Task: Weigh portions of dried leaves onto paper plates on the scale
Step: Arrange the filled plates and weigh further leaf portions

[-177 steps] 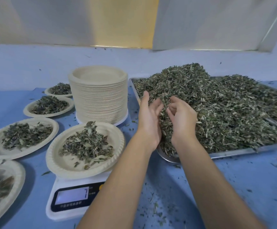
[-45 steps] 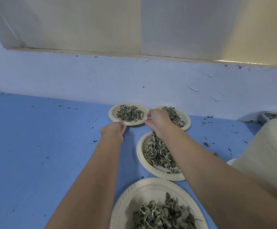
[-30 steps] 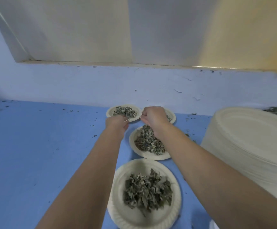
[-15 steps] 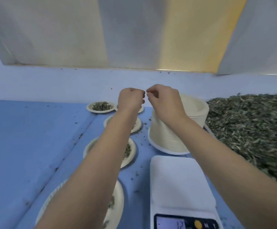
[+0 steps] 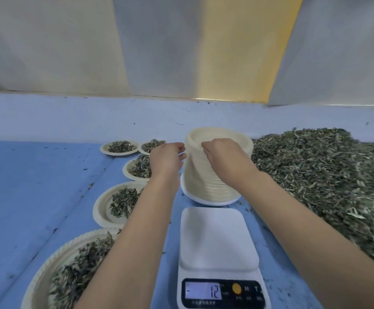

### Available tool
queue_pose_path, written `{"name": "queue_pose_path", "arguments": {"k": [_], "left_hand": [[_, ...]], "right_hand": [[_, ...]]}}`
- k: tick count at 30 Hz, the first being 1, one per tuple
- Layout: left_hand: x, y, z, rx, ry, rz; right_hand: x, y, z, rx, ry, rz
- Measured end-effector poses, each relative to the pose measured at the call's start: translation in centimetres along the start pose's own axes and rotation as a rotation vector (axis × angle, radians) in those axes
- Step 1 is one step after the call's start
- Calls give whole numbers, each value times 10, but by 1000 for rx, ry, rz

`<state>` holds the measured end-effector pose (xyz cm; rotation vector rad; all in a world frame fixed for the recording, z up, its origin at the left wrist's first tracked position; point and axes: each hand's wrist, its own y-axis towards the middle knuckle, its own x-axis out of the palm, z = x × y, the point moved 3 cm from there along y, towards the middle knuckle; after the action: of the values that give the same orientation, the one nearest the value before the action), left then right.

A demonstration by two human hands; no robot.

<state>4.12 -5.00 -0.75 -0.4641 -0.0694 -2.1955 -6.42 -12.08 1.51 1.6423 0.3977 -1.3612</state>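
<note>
Stack of paper plates (image 5: 215, 181): on the blue tabletop (image 5: 36, 197), just behind the scale (image 5: 217, 237).
My right hand (image 5: 222, 158): fingers curled over the stack's top rim, pinching it.
My left hand (image 5: 167, 158): fingers curled at the stack's left side; whether they touch it, I cannot tell.
Scale platform: bare.
Dried leaves (image 5: 326, 179): heaped right of the stack.
Filled plates (image 5: 96, 209): five, left of the scale.

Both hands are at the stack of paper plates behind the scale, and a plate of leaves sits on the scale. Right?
Not quite. The head view shows the scale bare, no plate on it; the plates of leaves lie on the table to its left. Both the left hand and right hand are at the stack of paper plates behind the scale.
</note>
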Motion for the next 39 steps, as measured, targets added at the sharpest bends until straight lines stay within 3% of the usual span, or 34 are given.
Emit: {"name": "queue_pose_path", "arguments": {"k": [11,17,20,24,27,29,33,39], "left_hand": [[3,-9,1,-5,8,-61],[-5,-19,13,142,60,-20],[-17,-32,16,228,126,22],[-37,-55,14,256,212,22],[-49,-70,8,240,288,-56],[-55,-74,4,232,369,-119],[-65,-75,4,246,574,-168],[-70,-65,-13,103,767,-249]], "right_hand": [[-5,-10,-4,-18,8,161],[-21,-38,-28,-291,5,511],[-22,-51,-36,-338,40,533],[-34,-69,-20,90,372,545],[-36,-81,0,417,862,464],[-32,-90,9,519,1073,423],[-21,-113,23,648,1100,398],[15,-130,39,784,985,136]]}}
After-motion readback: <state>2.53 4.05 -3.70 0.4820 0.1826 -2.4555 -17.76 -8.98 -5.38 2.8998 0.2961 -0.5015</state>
